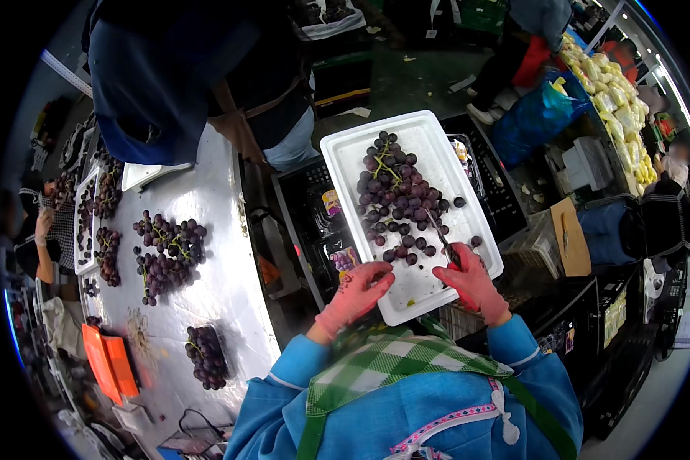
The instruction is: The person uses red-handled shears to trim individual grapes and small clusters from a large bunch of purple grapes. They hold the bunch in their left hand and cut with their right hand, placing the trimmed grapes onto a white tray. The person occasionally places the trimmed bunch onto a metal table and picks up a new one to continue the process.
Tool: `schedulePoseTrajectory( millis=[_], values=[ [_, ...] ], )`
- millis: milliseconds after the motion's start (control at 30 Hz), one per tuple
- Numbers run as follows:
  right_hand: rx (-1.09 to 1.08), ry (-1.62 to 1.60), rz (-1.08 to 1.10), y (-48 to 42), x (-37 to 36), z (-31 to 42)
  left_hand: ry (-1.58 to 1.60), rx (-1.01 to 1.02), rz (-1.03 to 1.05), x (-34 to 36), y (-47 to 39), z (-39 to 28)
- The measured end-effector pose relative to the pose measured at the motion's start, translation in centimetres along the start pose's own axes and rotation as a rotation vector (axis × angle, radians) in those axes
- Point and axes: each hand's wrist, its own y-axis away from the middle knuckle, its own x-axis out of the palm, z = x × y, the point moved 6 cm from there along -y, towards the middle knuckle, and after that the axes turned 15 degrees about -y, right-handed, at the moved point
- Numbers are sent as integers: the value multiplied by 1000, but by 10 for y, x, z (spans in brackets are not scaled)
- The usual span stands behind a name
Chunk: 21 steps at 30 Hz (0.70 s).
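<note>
A white foam tray (pixel 480 230) lies in front of me with a large bunch of dark purple grapes (pixel 405 178) on it. Green stems show along the bunch's far part. Several loose grapes (pixel 401 251) are scattered toward the near side of the tray. My right hand (pixel 472 282), in a pink glove, grips a pair of scissors (pixel 441 234). Their narrow blades reach the right side of the bunch. At the tray's near left rim is my left hand (pixel 357 294), also gloved in pink. Its fingers are bent, with a gap to the thumb and nothing visible between them.
On the metal table (pixel 224 264) to the left lie several grape bunches (pixel 169 253) and an orange plastic bin (pixel 109 362). Black crates (pixel 302 230) holding packaging flank the tray. A person in a dark top (pixel 253 75) stands close ahead. Yellow wrapped produce (pixel 615 103) is piled far right.
</note>
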Motion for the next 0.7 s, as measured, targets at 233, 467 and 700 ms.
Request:
schedulePoseTrajectory(
  millis=[233,467,700],
  values=[
    [-351,992,-28,-82,6,65,-84,12,31,32,5,-1],
    [-224,1519,209,-184,47,110,-63,-45,-98,26,23,3],
    [-150,1759,342,-196,74,122,221,-245,-159,10,46,17]
  ],
)
